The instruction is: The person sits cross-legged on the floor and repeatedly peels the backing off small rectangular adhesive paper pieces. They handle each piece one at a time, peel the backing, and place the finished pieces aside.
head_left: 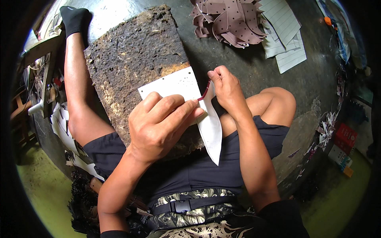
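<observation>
Left hand (152,125) and right hand (227,87) both pinch a white pointed piece (211,133) with dark-red edging, held at the right edge of a rough board (131,51), while a red package (345,138), contents hidden, sits well apart at right.

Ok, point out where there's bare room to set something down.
The floor between the brown dotted strips and the bent right knee looks bare; so does the far half of the board, beyond the white sheet. It is crowded around the left hand and right hand, and along the right, where pale scraps lie.
</observation>
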`<action>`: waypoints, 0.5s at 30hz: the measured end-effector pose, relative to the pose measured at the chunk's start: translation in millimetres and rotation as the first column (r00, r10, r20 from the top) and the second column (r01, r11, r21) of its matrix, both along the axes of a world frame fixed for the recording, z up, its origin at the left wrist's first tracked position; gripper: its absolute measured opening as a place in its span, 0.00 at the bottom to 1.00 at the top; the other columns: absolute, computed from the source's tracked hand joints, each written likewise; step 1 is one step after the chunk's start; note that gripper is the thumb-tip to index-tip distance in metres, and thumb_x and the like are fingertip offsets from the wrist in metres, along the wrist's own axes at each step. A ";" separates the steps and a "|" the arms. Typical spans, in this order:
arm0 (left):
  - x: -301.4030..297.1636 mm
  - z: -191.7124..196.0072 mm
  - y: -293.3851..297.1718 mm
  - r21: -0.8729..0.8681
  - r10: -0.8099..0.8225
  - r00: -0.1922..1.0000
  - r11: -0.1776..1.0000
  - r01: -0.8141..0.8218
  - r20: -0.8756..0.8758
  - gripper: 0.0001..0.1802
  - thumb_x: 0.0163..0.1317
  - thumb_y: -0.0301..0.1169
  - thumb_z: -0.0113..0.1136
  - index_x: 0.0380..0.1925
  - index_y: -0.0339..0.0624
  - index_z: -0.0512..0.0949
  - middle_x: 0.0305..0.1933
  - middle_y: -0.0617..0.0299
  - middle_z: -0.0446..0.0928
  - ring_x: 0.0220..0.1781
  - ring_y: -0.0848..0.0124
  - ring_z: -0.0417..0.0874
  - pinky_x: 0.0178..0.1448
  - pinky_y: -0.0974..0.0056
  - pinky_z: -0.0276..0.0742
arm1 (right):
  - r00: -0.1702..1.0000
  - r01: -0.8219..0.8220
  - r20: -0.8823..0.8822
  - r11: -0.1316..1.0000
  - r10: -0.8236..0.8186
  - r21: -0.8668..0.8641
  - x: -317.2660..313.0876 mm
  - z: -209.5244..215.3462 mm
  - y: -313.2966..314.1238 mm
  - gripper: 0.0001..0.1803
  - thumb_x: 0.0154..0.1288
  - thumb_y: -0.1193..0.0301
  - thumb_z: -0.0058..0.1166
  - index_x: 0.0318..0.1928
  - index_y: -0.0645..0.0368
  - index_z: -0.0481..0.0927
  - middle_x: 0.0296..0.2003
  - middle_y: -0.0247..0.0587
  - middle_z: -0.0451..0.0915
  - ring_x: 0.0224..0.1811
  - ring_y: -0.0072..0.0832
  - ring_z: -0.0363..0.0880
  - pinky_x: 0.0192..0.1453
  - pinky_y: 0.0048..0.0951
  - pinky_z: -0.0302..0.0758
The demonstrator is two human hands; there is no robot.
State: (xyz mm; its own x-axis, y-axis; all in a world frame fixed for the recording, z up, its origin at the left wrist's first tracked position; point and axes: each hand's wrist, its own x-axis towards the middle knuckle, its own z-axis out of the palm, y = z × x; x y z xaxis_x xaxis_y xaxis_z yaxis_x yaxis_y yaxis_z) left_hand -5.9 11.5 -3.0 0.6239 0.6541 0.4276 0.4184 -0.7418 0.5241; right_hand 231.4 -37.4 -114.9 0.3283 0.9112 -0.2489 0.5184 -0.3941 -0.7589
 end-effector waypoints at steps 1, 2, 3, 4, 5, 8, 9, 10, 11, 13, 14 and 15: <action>0.2 0.1 0.1 0.003 -0.002 1.000 1.000 0.002 -0.002 0.14 0.60 0.34 0.88 0.46 0.48 0.95 0.39 0.69 0.86 0.31 0.68 0.78 0.32 0.60 0.76 | 1.000 0.016 0.001 1.000 -0.016 -0.001 0.6 -0.5 -0.1 0.18 0.89 0.60 0.61 0.49 0.65 0.81 0.42 0.66 0.87 0.47 0.65 0.88 0.53 0.57 0.82; 0.3 0.1 0.2 0.007 -0.005 1.000 1.000 0.005 -0.004 0.14 0.61 0.34 0.88 0.45 0.48 0.94 0.39 0.69 0.86 0.31 0.68 0.78 0.32 0.61 0.76 | 1.000 0.031 0.002 1.000 -0.031 -0.001 1.0 -1.4 0.2 0.18 0.89 0.60 0.61 0.49 0.66 0.81 0.42 0.66 0.87 0.46 0.64 0.88 0.53 0.57 0.82; 0.4 0.1 0.2 0.007 -0.007 1.000 1.000 0.007 -0.004 0.14 0.61 0.35 0.88 0.45 0.48 0.94 0.39 0.69 0.86 0.31 0.68 0.78 0.32 0.61 0.76 | 0.998 0.060 0.007 0.998 -0.060 -0.011 2.2 -1.8 0.5 0.18 0.89 0.59 0.62 0.50 0.65 0.83 0.40 0.59 0.88 0.42 0.54 0.88 0.49 0.52 0.82; 0.7 -0.1 -0.2 0.017 -0.006 1.000 1.000 0.007 -0.014 0.14 0.61 0.35 0.88 0.45 0.48 0.94 0.40 0.69 0.86 0.31 0.68 0.78 0.32 0.61 0.76 | 0.996 0.090 0.012 0.996 -0.090 -0.022 4.2 -1.7 0.6 0.18 0.89 0.59 0.63 0.50 0.64 0.84 0.37 0.52 0.89 0.38 0.44 0.88 0.46 0.46 0.83; 1.1 -0.5 -0.7 0.022 -0.005 1.000 1.000 0.006 -0.021 0.14 0.61 0.35 0.88 0.45 0.49 0.94 0.40 0.69 0.86 0.31 0.68 0.78 0.32 0.61 0.76 | 0.992 0.127 0.023 0.991 -0.126 -0.042 6.5 -0.5 1.1 0.17 0.89 0.58 0.63 0.51 0.63 0.85 0.35 0.45 0.89 0.35 0.33 0.88 0.43 0.41 0.83; 2.2 -1.2 -2.2 0.050 -0.001 0.999 0.999 0.002 -0.038 0.14 0.61 0.36 0.88 0.44 0.49 0.94 0.41 0.70 0.86 0.32 0.69 0.79 0.32 0.61 0.77 | 0.503 0.408 -0.699 0.852 -0.509 -0.327 18.5 17.8 -4.3 0.22 0.91 0.49 0.61 0.55 0.57 0.85 0.44 0.39 0.92 0.40 0.35 0.92 0.47 0.44 0.89; 2.6 -0.8 -2.4 0.057 -0.001 0.999 0.998 0.003 -0.047 0.14 0.61 0.37 0.88 0.44 0.49 0.94 0.41 0.70 0.86 0.32 0.69 0.79 0.32 0.61 0.77 | 0.190 0.538 -0.798 0.741 -0.571 -0.402 15.5 23.0 -2.7 0.29 0.90 0.42 0.59 0.60 0.57 0.82 0.53 0.50 0.92 0.51 0.38 0.94 0.61 0.48 0.91; 3.0 -0.1 -1.9 0.062 0.002 0.999 0.998 0.001 -0.046 0.14 0.62 0.37 0.87 0.45 0.49 0.94 0.42 0.70 0.86 0.32 0.68 0.79 0.32 0.61 0.78 | -0.005 0.503 -0.872 0.753 -0.489 -0.424 18.1 35.8 -9.0 0.29 0.89 0.40 0.58 0.61 0.55 0.81 0.51 0.48 0.92 0.50 0.36 0.93 0.59 0.45 0.90; 3.5 1.1 -2.3 0.061 0.003 0.999 0.998 0.000 -0.048 0.14 0.62 0.37 0.87 0.45 0.49 0.94 0.42 0.70 0.86 0.33 0.68 0.80 0.32 0.60 0.78 | -0.183 0.504 -0.840 0.685 -0.511 -0.526 18.8 51.8 -20.7 0.30 0.89 0.38 0.57 0.62 0.53 0.80 0.49 0.47 0.91 0.50 0.35 0.92 0.58 0.42 0.90; 4.0 5.0 -3.8 0.044 0.007 0.997 0.999 -0.004 -0.071 0.14 0.64 0.36 0.86 0.47 0.49 0.94 0.43 0.68 0.86 0.34 0.68 0.81 0.34 0.60 0.79 | -0.120 0.462 -0.898 0.777 -0.423 -0.428 4.3 77.7 -42.2 0.34 0.90 0.41 0.55 0.76 0.55 0.71 0.54 0.48 0.90 0.55 0.38 0.92 0.63 0.48 0.90; 3.8 7.6 -6.1 0.024 0.008 0.995 1.000 -0.006 -0.095 0.14 0.65 0.35 0.86 0.48 0.48 0.95 0.43 0.66 0.86 0.35 0.67 0.82 0.35 0.59 0.80 | -0.078 0.458 -0.911 0.797 -0.405 -0.393 -6.9 88.6 -54.3 0.35 0.90 0.46 0.58 0.80 0.55 0.68 0.55 0.49 0.90 0.56 0.37 0.92 0.64 0.48 0.90; 3.3 9.9 -8.3 0.003 0.011 0.994 1.000 -0.011 -0.113 0.14 0.66 0.34 0.86 0.50 0.48 0.95 0.44 0.64 0.87 0.35 0.66 0.83 0.37 0.58 0.81 | -0.043 0.430 -0.945 0.847 -0.325 -0.311 -16.8 95.3 -61.6 0.37 0.91 0.51 0.62 0.84 0.56 0.64 0.56 0.50 0.89 0.57 0.37 0.92 0.65 0.47 0.91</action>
